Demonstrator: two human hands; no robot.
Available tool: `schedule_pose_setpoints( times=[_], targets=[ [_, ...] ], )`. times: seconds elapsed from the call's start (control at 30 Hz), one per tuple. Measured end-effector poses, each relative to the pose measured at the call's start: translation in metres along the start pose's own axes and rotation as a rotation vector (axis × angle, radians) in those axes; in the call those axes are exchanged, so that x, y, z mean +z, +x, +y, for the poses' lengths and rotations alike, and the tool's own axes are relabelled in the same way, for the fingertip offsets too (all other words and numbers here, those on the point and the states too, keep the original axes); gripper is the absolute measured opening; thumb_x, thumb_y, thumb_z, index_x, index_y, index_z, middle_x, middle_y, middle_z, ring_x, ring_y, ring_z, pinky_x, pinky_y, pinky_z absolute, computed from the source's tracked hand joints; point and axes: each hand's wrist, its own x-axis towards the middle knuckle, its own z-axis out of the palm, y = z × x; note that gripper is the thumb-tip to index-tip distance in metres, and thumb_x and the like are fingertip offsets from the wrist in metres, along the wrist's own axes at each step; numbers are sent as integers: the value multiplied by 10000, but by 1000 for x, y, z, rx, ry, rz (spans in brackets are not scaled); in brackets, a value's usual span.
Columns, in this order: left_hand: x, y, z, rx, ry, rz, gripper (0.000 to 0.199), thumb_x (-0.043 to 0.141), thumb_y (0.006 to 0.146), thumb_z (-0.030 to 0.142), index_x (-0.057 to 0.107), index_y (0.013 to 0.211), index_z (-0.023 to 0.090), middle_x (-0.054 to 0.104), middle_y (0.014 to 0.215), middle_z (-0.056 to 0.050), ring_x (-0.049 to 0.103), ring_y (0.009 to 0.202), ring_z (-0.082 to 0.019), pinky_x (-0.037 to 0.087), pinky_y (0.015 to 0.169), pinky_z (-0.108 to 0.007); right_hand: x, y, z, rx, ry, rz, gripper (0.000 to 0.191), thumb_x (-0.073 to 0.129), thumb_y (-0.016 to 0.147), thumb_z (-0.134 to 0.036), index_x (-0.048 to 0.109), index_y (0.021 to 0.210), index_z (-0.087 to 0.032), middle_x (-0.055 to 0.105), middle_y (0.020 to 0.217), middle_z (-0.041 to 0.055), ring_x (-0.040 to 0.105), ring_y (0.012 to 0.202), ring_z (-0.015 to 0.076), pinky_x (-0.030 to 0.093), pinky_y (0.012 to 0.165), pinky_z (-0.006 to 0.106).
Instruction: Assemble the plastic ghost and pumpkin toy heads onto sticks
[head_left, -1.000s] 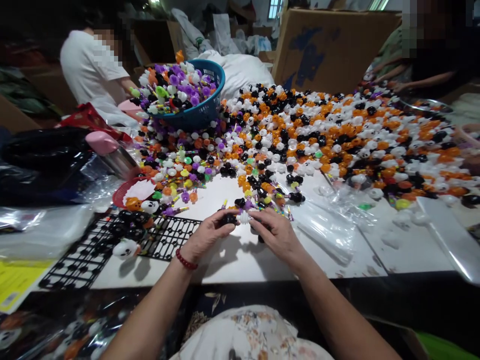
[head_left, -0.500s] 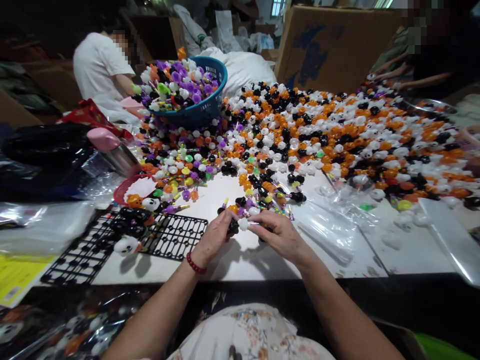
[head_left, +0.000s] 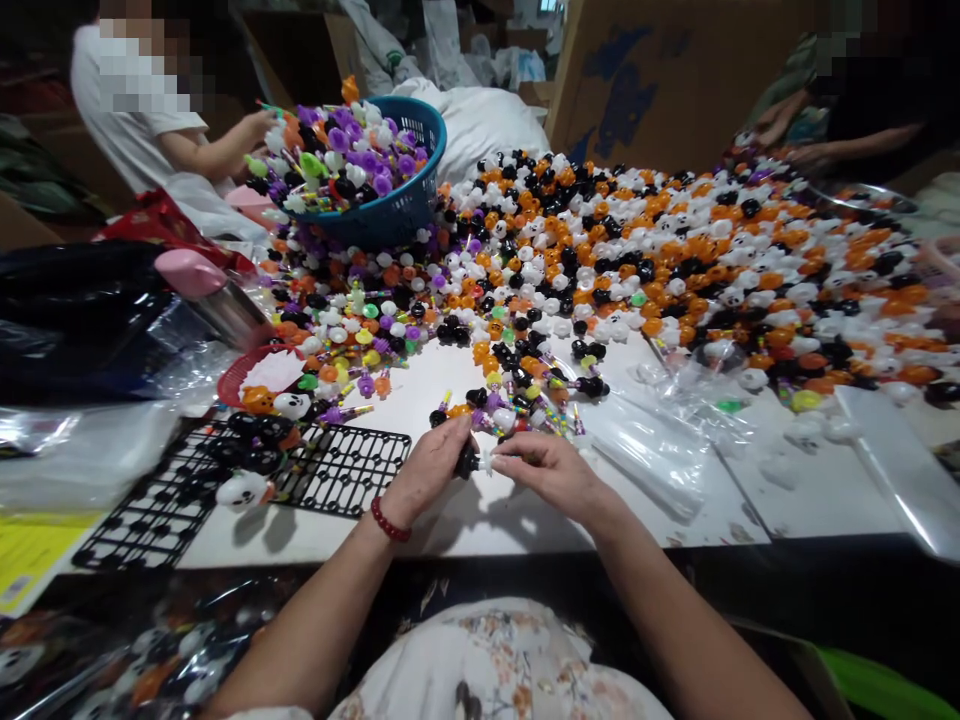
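Note:
My left hand [head_left: 429, 470], with a red bead bracelet on its wrist, is closed around a glossy black plastic piece [head_left: 466, 460]. Close against it, my right hand [head_left: 549, 472] pinches a small white plastic piece [head_left: 487, 462] between thumb and fingers. The two pieces meet or nearly meet; whether they are joined I cannot tell. Just beyond my fingers lies a small heap of Halloween toys [head_left: 517, 405] with colourful striped stems. To the left, a black plastic grid [head_left: 345, 470] holds black toys and a white ghost-like toy [head_left: 244, 490].
A large pile of orange, white and black toys [head_left: 675, 250] covers the back right. A blue basket [head_left: 420, 180] heaped with toys stands behind. Clear plastic bags [head_left: 652, 455] lie at right, a pink-lidded bottle [head_left: 214, 295] at left. Co-workers [head_left: 142, 130] sit across the table.
The white piece in my right hand has turned and now shows a narrower side next to the black piece. The co-worker at left has raised a hand to the basket. My view has shifted slightly.

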Motion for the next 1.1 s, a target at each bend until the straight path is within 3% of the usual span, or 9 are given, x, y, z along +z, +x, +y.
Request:
schedule_pose_setpoints(
  times=[0.23,0.43,0.53,0.63,0.73,0.8,0.87,0.97,1.1],
  targets=[
    [16,-10,-1,50,225,291,499,304,979,546,536,706,199,513,610,8,470,591,-144,342,598,-275,23,-7,-4,-53,-90,203,184,621,887,-329,728,849,-184,688,795,28,618,748,160,451,689,269],
    [30,-12,-23,-23,137,234,544,308,945,628,505,674,200,538,656,-5,488,659,-164,387,654,-289,43,-11,6,-67,-139,206,228,575,906,-297,698,752,-181,648,737,28,595,705,157,433,658,269],
    [28,-2,-29,-56,71,153,558,274,950,633,541,722,200,561,680,-12,503,671,-171,406,662,-296,31,-9,15,-41,-118,198,256,572,917,-347,705,769,-187,662,748,32,614,720,173,457,665,278],
    [16,26,-22,0,153,136,517,252,975,577,572,815,204,573,716,-16,520,685,-175,414,666,-300,-3,-4,22,-68,-173,348,314,489,969,-402,725,934,-198,693,896,65,634,855,212,495,770,330],
    [1,73,-12,56,461,181,340,362,974,439,598,937,198,603,848,-43,554,783,-187,431,725,-306,-38,3,29,-143,-470,623,375,474,967,-417,684,1163,-176,654,1097,134,578,1049,288,456,945,468],
    [-5,108,-9,98,627,198,264,426,949,317,594,1107,188,587,1011,-82,558,906,-203,432,827,-322,-49,7,34,-199,-670,718,416,507,943,-406,652,1222,-134,609,1174,180,527,1119,334,411,1003,544],
    [-6,140,-10,127,686,183,310,465,926,264,573,1208,199,539,1087,-99,550,938,-207,425,870,-330,-46,10,39,-248,-738,694,394,511,942,-366,639,1226,-124,586,1204,193,516,1134,333,429,1003,541],
    [-1,174,-15,142,720,135,265,508,912,266,611,1151,218,508,1068,-88,553,886,-197,432,854,-321,-26,13,44,-317,-729,613,312,508,946,-287,641,1198,-159,580,1206,173,531,1129,305,472,988,501],
    [-2,191,-23,96,725,115,185,522,890,218,606,1054,201,527,997,-83,562,803,-189,433,795,-317,-8,14,48,-319,-716,537,260,507,935,-212,647,1152,-181,582,1205,152,546,1133,296,485,985,491]
  ],
)
